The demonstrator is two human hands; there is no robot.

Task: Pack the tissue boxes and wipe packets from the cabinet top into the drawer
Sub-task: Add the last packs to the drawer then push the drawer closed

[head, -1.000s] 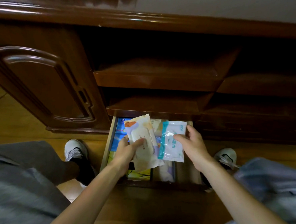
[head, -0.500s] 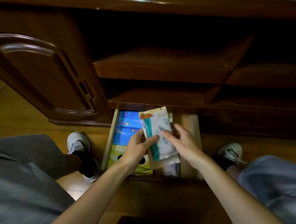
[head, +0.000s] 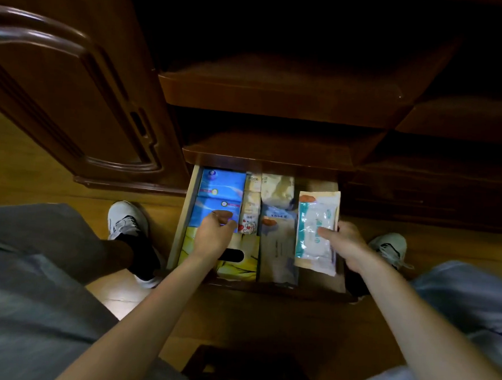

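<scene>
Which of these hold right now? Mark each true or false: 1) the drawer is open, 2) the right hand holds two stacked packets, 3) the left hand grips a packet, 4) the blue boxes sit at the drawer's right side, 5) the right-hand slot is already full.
1) True: the drawer is pulled out.
2) True: the right hand holds a teal-edged wipe packet stacked on a beige packet.
3) False: the left hand holds nothing, hovering over the yellow tissue box.
4) False: the blue tissue boxes sit on the left.
5) False: bare drawer floor shows around the held packets.
</scene>
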